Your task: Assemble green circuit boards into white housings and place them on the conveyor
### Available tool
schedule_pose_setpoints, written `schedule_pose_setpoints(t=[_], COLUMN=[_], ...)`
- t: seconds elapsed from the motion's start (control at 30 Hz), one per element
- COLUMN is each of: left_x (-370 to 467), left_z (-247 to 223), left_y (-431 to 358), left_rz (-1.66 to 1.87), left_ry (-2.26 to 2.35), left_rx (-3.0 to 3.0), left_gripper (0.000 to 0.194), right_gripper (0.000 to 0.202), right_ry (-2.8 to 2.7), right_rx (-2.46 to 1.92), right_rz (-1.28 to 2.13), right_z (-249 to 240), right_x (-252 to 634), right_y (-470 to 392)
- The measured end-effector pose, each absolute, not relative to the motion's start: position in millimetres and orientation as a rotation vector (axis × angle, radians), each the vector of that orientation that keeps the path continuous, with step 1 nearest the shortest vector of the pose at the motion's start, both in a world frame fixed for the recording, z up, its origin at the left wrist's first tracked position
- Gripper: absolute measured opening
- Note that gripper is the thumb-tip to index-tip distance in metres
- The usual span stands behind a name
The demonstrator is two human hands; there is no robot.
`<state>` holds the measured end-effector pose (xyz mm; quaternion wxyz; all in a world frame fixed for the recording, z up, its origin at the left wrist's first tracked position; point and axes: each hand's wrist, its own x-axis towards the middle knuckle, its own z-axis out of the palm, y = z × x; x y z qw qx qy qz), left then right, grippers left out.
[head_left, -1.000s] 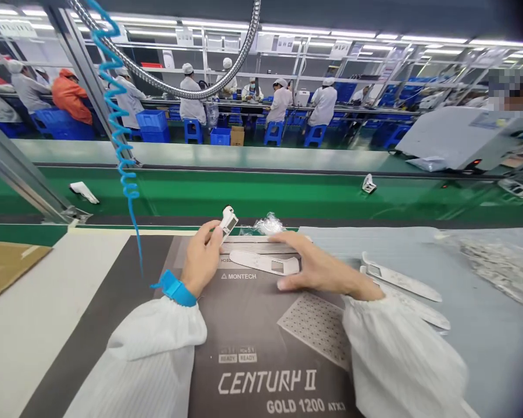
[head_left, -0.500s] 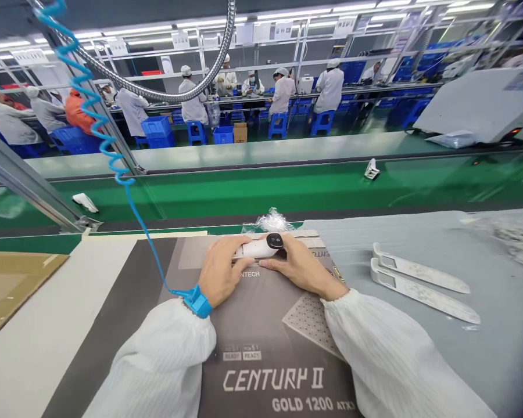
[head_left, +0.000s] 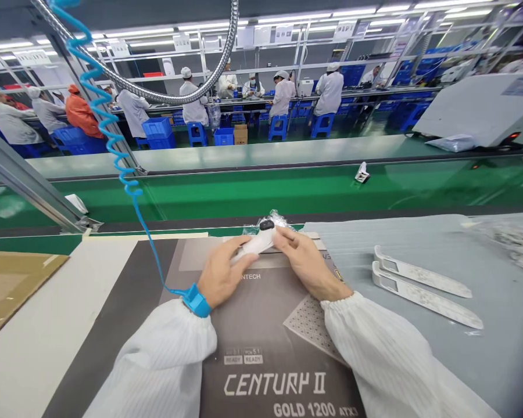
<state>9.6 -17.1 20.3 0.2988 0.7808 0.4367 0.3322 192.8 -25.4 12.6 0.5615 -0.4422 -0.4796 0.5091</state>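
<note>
Over the far end of the dark printed cardboard (head_left: 265,325), the left hand (head_left: 220,273) grips the lower body of a white device (head_left: 261,241), while the right hand (head_left: 305,264) holds it near its black tip. Right of the cardboard, two white strips (head_left: 431,299) lie on the bench (head_left: 497,371).

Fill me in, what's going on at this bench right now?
A person's left hand holds a slim white device over a printed cardboard panel, while the right hand touches it near its dark end. A blue wrist strap is on the left wrist. Two long white pieces lie side by side on the grey sheet to the right, and crumpled clear plastic lies just beyond the hands.
</note>
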Motion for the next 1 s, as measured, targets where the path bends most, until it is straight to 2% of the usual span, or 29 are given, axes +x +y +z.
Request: schedule_pose_setpoints(t=[0.07, 0.13, 0.23, 0.33, 0.4, 0.5, 0.63, 0.77, 1.0], left_x=[23, 37, 47, 39, 29, 18, 23, 35, 17], left_z=[20, 20, 21, 24, 24, 22, 18, 18, 11], left_y=[-29, -40, -48, -41, -33, -25, -29, -35, -19], left_rz=[0.893, 0.759, 0.448, 0.334, 0.367, 0.682, 1.010, 1.040, 0.926], left_ry=[1.136, 1.151, 1.221, 1.309, 1.414, 1.499, 1.351, 1.364, 1.165], left_rx=[2.087, 2.182, 2.353, 2.419, 2.389, 2.322, 2.337, 2.437, 2.361], left_gripper=[0.033, 0.041, 0.054, 0.059, 0.058, 0.044, 0.047, 0.040, 0.044], right_gripper=[0.044, 0.045, 0.039, 0.039, 0.041, 0.040, 0.034, 0.026, 0.031], right_ry=[-0.832, -0.619, -0.470, -0.421, -0.486, -0.638, -0.655, -0.622, -0.544], right_rx=[-0.932, -0.875, -0.863, -0.803, -0.730, -0.628, -0.608, -0.614, -0.610], right_rz=[1.316, 1.399, 1.461, 1.557, 1.643, 1.682, 1.681, 1.664, 1.694], right_z=[14, 12, 11, 16, 20, 22, 12, 7, 10], right_x=[181, 174, 175, 180, 180, 171, 156, 151, 174], right_y=[-26, -26, -27, -29, -30, -32, -36, -38, -28])
